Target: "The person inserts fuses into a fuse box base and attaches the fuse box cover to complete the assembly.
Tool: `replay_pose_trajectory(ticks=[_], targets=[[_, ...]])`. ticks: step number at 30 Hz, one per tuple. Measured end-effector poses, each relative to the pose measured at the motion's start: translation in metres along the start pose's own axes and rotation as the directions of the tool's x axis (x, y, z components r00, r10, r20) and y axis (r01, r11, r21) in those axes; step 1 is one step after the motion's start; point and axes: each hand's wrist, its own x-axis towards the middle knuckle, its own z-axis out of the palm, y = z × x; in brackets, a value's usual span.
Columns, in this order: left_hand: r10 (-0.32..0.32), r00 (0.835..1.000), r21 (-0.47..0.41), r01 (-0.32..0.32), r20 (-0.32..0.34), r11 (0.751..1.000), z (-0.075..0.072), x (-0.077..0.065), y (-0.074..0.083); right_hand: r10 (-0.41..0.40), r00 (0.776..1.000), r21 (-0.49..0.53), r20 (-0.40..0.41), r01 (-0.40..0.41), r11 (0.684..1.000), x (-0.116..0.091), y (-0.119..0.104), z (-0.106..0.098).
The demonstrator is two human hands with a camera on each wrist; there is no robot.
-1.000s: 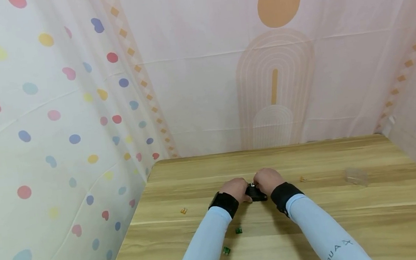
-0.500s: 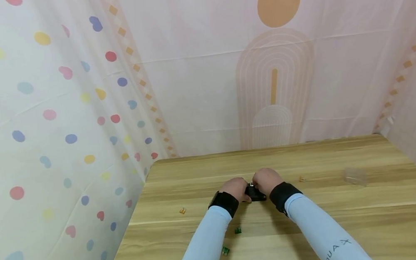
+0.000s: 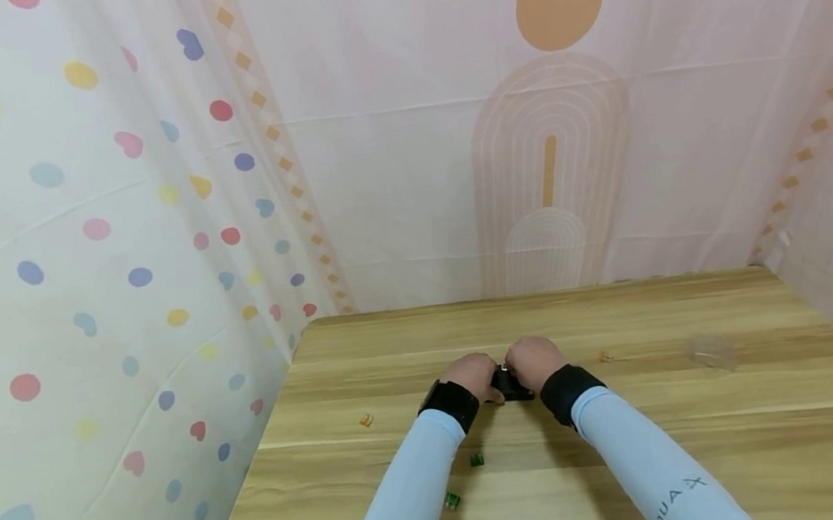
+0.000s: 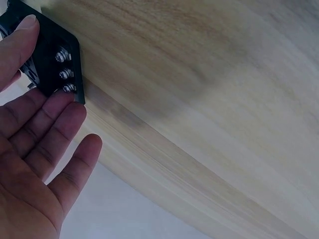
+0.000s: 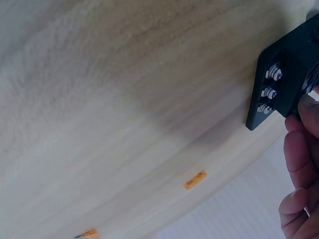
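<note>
A black plastic base with metal screw terminals (image 3: 513, 385) sits on the table between both hands. My left hand (image 3: 473, 376) holds its left side, the thumb over the top and fingertips below, as the left wrist view shows; the little finger stands apart. My right hand (image 3: 536, 359) has thumb and forefinger pinched at the far edge of the base (image 5: 279, 89). A sliver of green shows beside those fingertips in the right wrist view; what it belongs to is hidden. Small silver metal shows between the hands in the head view.
Two small green pieces (image 3: 477, 459) lie nearer, by the left forearm. One small orange piece (image 3: 366, 420) lies to the left, another orange piece (image 3: 606, 356) right of the right hand. A clear plastic box (image 3: 712, 352) stands farther right. Curtains hang behind the wooden table (image 3: 706, 450).
The head view has shifted slightly. Both hands stay at the black base, with no clear movement of their own.
</note>
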Motion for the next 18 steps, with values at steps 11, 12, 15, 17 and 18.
replay_pose_trajectory(ticks=[11, 12, 15, 17, 18], targets=[[0.007, 1.0, -0.016, -0.007, 0.003, 1.0, 0.001, 0.0013, -0.0004, 0.04, 0.999, 0.005, 0.016, -0.04, 0.999, -0.0028, 0.0008, 0.0027], [0.009, 1.0, -0.012, -0.009, 0.0, 1.0, 0.0013, 0.0014, -0.0005, 0.041, 0.999, 0.004, 0.018, -0.041, 0.999, -0.0031, 0.0008, 0.0031], [0.007, 1.0, -0.012, -0.007, -0.006, 1.0, 0.001, 0.001, -0.0002, 0.04, 0.999, -0.006, 0.017, -0.04, 0.999, -0.0037, 0.0003, 0.0039], [0.005, 1.0, -0.012, -0.005, -0.006, 1.0, 0.0011, 0.0012, -0.0001, 0.04, 0.999, -0.017, 0.014, -0.039, 0.999, -0.0033, 0.0003, 0.0052], [0.004, 1.0, -0.019, -0.004, -0.006, 1.0, 0.0009, 0.001, 0.0002, 0.042, 0.999, -0.028, 0.016, -0.041, 0.999, -0.0028, 0.0003, 0.0059]])
